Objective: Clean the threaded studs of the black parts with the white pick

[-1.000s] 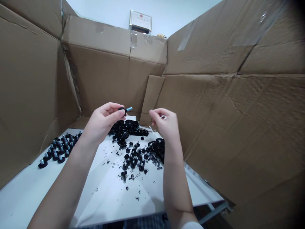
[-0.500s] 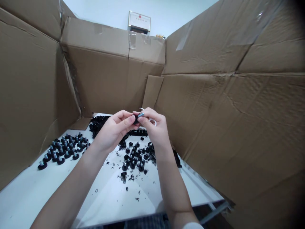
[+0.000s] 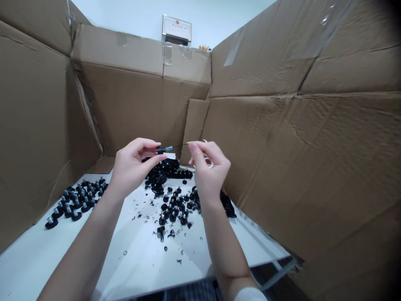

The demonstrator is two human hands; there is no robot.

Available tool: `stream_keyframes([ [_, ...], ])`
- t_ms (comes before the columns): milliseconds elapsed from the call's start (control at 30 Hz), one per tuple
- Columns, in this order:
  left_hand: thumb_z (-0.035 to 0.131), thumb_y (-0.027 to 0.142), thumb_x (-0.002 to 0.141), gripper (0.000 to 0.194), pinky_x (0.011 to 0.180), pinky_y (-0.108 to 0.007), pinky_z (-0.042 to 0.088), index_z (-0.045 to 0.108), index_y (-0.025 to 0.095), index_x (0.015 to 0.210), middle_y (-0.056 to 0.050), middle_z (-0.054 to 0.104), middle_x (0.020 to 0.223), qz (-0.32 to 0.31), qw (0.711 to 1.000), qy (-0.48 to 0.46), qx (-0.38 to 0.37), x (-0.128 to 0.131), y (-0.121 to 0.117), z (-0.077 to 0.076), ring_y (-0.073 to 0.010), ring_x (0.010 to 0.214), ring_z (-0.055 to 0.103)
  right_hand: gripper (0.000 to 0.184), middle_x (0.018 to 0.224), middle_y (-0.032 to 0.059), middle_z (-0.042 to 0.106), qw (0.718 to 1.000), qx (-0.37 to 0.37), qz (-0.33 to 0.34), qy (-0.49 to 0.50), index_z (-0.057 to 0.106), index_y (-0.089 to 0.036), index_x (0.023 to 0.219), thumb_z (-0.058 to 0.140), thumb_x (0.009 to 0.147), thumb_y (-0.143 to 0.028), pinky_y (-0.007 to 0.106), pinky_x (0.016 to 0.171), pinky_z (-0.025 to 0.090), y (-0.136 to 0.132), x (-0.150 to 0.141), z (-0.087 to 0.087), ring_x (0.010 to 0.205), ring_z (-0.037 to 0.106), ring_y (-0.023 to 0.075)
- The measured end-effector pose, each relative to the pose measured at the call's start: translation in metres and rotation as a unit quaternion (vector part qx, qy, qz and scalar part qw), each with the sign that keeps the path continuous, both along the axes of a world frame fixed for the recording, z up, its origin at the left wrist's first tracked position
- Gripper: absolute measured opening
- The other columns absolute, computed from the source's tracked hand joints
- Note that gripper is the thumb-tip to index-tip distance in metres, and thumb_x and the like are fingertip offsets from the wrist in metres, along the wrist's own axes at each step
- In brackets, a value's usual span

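Note:
My left hand (image 3: 134,167) pinches a screw-in foot (image 3: 161,150) by its black round base between thumb and fingers. The foot's metal threaded stud points right. To the right of it, my right hand (image 3: 208,165) is closed, thumb against forefinger, with a thin dark strip (image 3: 181,145) reaching from the fingertips toward the stud. White loops (image 3: 209,163) show around the right fingers, like small scissor handles; any blades are hidden. Both hands are raised above the table.
Feet with upright studs (image 3: 77,198) stand grouped at the left. More feet (image 3: 175,207) lie mid-table among black scraps and small rings. A black heap (image 3: 161,171) lies behind. Cardboard walls (image 3: 140,100) enclose the white table (image 3: 140,259) at the back and sides.
My hands have moved apart, the left leftward with the foot and the right slightly rightward. A thin dark strip now shows at the right fingertips. The view has shifted slightly.

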State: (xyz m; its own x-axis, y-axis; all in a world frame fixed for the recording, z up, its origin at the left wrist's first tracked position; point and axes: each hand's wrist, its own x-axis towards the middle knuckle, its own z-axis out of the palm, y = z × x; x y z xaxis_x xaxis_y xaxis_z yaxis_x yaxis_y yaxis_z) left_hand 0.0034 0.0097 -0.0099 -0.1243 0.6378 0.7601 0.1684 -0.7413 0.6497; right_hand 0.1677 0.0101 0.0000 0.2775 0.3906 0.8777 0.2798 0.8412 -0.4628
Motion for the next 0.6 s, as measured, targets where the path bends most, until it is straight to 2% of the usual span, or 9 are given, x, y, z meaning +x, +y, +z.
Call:
stream_keyframes([
  [67,0.081,0.022,0.068,0.022,0.079,-0.025,0.057,0.069,0.019,0.086,-0.001,0.069,0.089,-0.054,0.997,0.05,0.001,-0.001,-0.01,0.004,-0.0129,0.082,0.067,0.012,0.062,-0.0046,0.055,0.998,-0.007,0.018,0.053,0.069,-0.022,0.072,0.066,0.082,-0.027,0.024,0.049,0.038,0.006,0.01,0.003,0.051,0.049,0.0068],
  [167,0.081,0.018,0.067,0.019,0.076,-0.024,0.058,0.068,0.019,0.081,-0.001,0.07,0.086,-0.102,0.994,0.044,0.002,0.0,-0.019,0.008,-0.0132,0.08,0.067,0.013,0.063,-0.0044,0.053,0.993,-0.026,0.037,0.109,0.069,-0.02,0.073,0.067,0.081,-0.031,0.024,0.047,0.036,0.016,0.021,0.006,0.048,0.048,0.0059],
  [333,0.082,0.025,0.067,0.024,0.077,-0.026,0.058,0.07,0.02,0.087,-0.001,0.07,0.085,-0.044,0.996,-0.064,-0.038,-0.005,-0.004,0.004,-0.0142,0.08,0.068,0.015,0.067,-0.0027,0.055,0.983,-0.019,0.027,0.178,0.069,-0.019,0.072,0.068,0.079,-0.033,0.024,0.044,0.037,0.023,0.023,0.006,0.047,0.046,0.0055],
  [433,0.084,0.025,0.064,0.028,0.082,-0.028,0.057,0.07,0.019,0.088,-0.002,0.07,0.088,0.008,0.999,-0.044,-0.03,-0.01,0.006,0.002,-0.0144,0.081,0.067,0.012,0.07,-0.0028,0.057,0.981,0.013,-0.002,0.192,0.069,-0.019,0.071,0.068,0.078,-0.029,0.023,0.042,0.035,0.021,0.023,0.007,0.046,0.047,0.0043],
  [533,0.085,0.023,0.062,0.027,0.078,-0.026,0.056,0.071,0.019,0.084,-0.001,0.069,0.083,-0.022,0.999,-0.006,-0.047,-0.019,0.009,0.003,-0.0127,0.076,0.066,0.013,0.07,-0.0027,0.058,0.978,0.013,-0.011,0.206,0.068,-0.019,0.071,0.068,0.077,-0.03,0.023,0.042,0.036,0.021,0.027,0.009,0.045,0.047,0.0043],
  [600,0.085,0.021,0.061,0.025,0.072,-0.022,0.055,0.071,0.019,0.082,0.0,0.068,0.078,-0.065,0.995,-0.033,-0.071,-0.029,0.009,0.005,-0.0112,0.073,0.065,0.013,0.07,-0.0026,0.059,0.975,0.012,-0.009,0.224,0.068,-0.018,0.071,0.068,0.076,-0.03,0.023,0.042,0.037,0.021,0.03,0.011,0.045,0.047,0.0046],
])
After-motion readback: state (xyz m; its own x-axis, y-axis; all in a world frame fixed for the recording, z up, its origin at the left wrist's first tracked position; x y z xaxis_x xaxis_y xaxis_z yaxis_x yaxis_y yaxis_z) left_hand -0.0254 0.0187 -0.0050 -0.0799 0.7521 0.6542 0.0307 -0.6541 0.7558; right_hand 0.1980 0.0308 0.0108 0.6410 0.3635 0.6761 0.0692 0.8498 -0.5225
